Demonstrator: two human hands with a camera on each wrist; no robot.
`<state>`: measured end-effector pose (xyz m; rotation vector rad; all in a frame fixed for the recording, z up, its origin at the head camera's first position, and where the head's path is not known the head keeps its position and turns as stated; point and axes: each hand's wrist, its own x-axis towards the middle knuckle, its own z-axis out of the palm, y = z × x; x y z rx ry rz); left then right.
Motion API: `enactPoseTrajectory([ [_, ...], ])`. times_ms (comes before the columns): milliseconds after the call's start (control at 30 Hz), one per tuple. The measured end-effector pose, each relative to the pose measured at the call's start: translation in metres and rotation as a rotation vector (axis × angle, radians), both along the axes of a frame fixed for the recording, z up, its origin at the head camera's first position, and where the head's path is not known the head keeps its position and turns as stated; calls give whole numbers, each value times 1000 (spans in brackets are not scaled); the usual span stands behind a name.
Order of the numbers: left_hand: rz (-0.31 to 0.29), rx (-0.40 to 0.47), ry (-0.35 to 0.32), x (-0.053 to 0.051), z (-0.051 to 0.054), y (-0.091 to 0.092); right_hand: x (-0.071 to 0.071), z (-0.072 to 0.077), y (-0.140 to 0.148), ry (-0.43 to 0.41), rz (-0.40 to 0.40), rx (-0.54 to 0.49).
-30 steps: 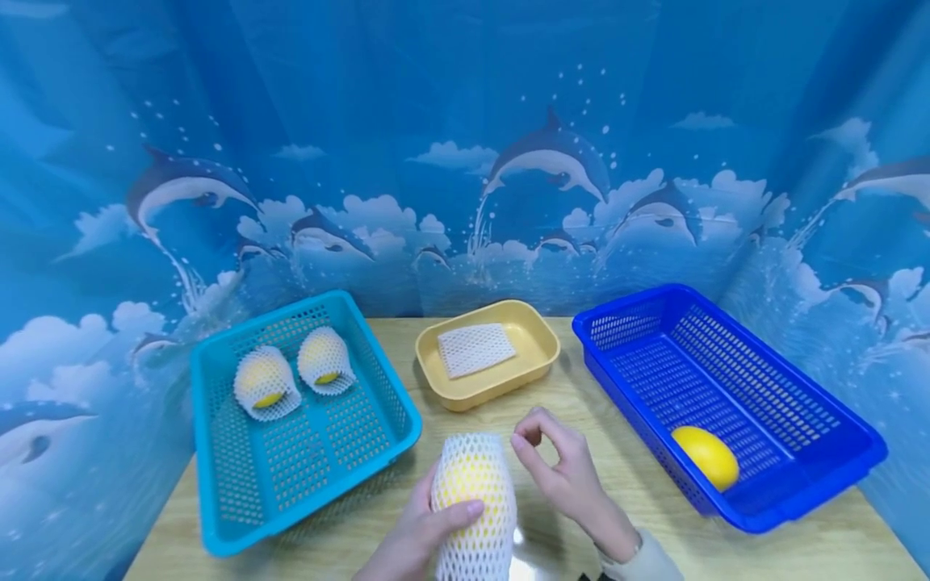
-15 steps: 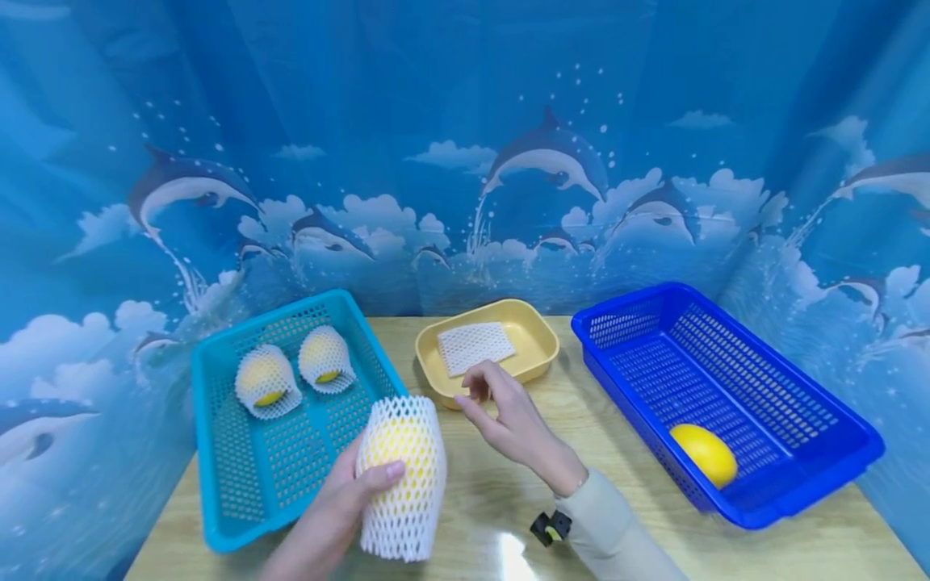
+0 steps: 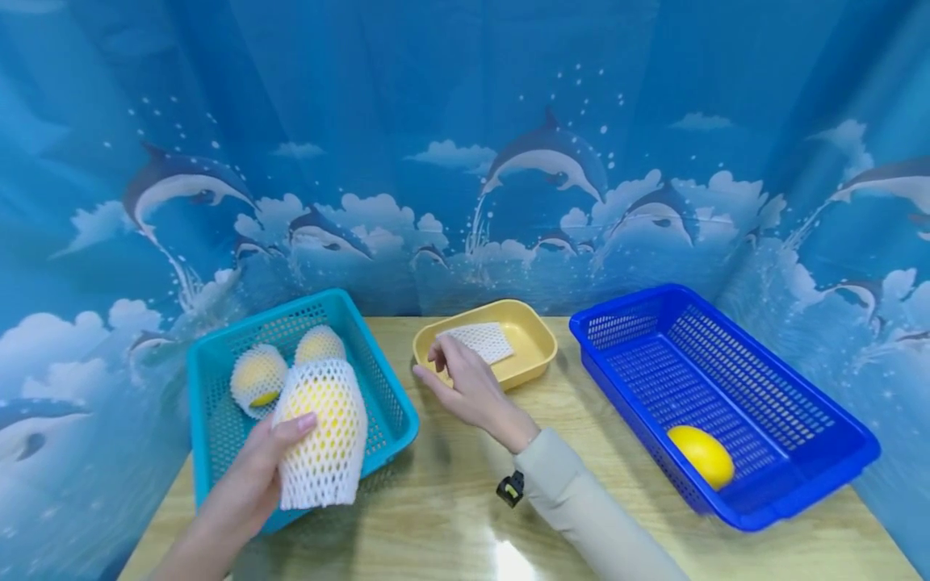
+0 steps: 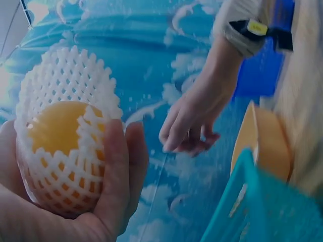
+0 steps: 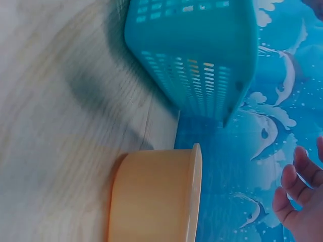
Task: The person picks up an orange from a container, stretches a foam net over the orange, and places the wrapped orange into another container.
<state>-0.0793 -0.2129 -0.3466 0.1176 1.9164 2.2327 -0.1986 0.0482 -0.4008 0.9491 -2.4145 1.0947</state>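
Observation:
My left hand (image 3: 250, 464) grips an oval yellow fruit in a white foam net sleeve (image 3: 324, 432), held over the front of the teal basket (image 3: 395, 387). In the left wrist view, bare yellow skin of the fruit (image 4: 58, 123) shows through the sleeve's wide mouth, with fingers and thumb around its sides. Two more netted fruits (image 3: 259, 375) lie in that basket, one partly hidden behind the held fruit. My right hand (image 3: 475, 391), fingers loosely bent and holding nothing, hovers by the front of the yellow tray (image 3: 534, 371). A flat white foam net (image 3: 490, 340) lies in this tray.
To the right stands a deep blue basket (image 3: 734, 379) with one bare yellow fruit (image 3: 702, 457) near its front left wall. All containers sit on a wooden table (image 3: 436, 516). Behind them hangs a blue dolphin-print curtain (image 3: 450, 121).
My left hand has carried the netted fruit leftward and up, from the table's front middle to above the teal basket. The right hand has moved left and forward to the yellow tray.

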Motion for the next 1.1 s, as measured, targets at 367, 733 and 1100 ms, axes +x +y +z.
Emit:
enactPoseTrajectory([
  [367, 67, -213, -160, -35, 20, -57, -27, 1, -28, 69, -21, 250],
  [733, 41, -488, -288, -65, 4, -86, -34, -14, -58, 35, -69, 471],
  [1100, -109, -656, -359, -78, -20, -98, -36, -21, -62, 97, -99, 535],
])
